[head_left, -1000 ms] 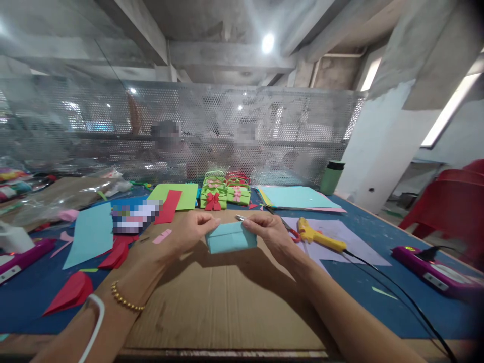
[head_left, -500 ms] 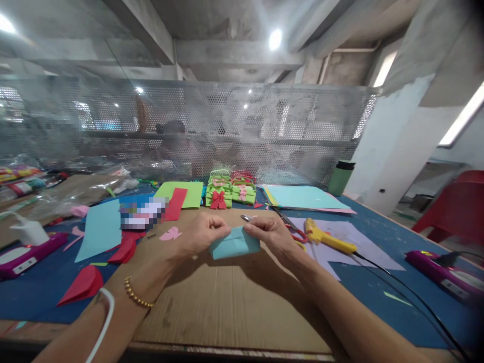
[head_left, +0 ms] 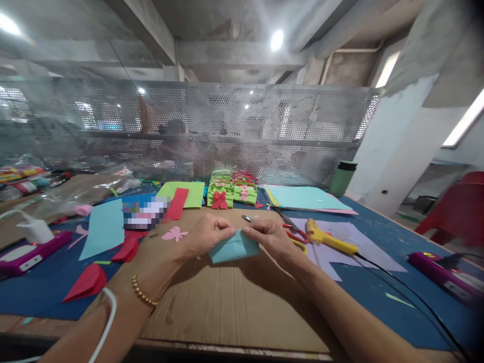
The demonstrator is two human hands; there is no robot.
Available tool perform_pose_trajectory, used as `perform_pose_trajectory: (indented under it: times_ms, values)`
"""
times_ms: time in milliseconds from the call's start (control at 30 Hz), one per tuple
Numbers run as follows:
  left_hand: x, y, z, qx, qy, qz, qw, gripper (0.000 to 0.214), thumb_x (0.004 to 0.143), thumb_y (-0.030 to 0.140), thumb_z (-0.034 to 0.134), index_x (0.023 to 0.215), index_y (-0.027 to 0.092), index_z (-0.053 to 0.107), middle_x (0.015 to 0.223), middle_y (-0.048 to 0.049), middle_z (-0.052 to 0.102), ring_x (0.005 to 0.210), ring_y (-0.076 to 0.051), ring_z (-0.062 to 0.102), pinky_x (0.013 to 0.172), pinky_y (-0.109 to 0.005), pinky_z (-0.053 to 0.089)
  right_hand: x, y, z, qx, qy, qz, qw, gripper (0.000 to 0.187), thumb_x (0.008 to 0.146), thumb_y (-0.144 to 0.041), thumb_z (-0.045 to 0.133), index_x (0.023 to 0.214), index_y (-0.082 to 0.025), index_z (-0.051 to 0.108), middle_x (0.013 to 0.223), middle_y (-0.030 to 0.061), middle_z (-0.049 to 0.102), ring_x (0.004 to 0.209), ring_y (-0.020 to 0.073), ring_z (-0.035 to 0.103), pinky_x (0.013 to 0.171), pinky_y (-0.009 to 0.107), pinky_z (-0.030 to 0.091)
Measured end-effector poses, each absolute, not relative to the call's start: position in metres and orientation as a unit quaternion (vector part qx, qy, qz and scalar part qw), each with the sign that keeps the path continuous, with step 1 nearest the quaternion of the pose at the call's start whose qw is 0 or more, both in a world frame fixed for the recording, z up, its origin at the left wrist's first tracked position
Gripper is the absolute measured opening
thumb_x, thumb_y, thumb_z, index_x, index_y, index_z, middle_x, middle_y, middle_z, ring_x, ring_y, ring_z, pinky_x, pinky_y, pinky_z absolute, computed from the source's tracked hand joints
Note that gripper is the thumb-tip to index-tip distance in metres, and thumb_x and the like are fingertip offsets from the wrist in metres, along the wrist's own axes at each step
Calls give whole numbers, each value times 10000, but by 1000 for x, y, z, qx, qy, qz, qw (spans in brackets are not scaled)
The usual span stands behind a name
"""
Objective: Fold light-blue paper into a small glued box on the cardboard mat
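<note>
A folded light blue paper piece (head_left: 233, 248) is held just above the brown cardboard sheet (head_left: 227, 302) in front of me. My left hand (head_left: 206, 235) pinches its upper left edge with closed fingers. My right hand (head_left: 266, 236) pinches the upper right edge, thumb and fingers pressed together on the paper. Both hands meet near the top middle of the piece. A gold bead bracelet and a white band sit on my left wrist.
Yellow glue gun (head_left: 328, 239) with black cord and red-handled scissors (head_left: 293, 229) lie right of my hands. Small green paper bags with bows (head_left: 231, 191) stand behind. Coloured paper sheets (head_left: 102, 227), red cut-outs (head_left: 85, 282), a green cup (head_left: 342, 179) and purple devices (head_left: 444, 272) surround the cardboard.
My hands have drawn closer together along the top edge of the blue paper, which now tilts slightly. The view has shifted a little.
</note>
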State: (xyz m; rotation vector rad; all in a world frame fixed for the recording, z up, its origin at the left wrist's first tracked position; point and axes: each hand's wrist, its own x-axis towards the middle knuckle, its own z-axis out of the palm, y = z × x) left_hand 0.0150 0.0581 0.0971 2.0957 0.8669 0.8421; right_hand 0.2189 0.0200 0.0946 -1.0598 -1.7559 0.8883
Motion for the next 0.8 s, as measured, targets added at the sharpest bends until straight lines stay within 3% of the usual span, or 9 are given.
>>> perform_pose_trajectory:
  times_ms: [433,800]
  values:
    - [3,71,96,792,325,371,360,355,828,468,611,733,135,689,696,-31,586,659,-143,488,596,-265,353,221,11,111,-444,-661,346,496,461,726,-557,686,528,-196,477,569,-27,370,580,120,315,531,274,239]
    - [4,64,102,799,338,369,332,365,846,448,552,619,163,560,599,28,442,593,-119,387,560,-260,273,218,10,112,-434,-656,365,498,496,709,-576,701,515,-197,447,568,-31,341,576,115,313,529,261,259]
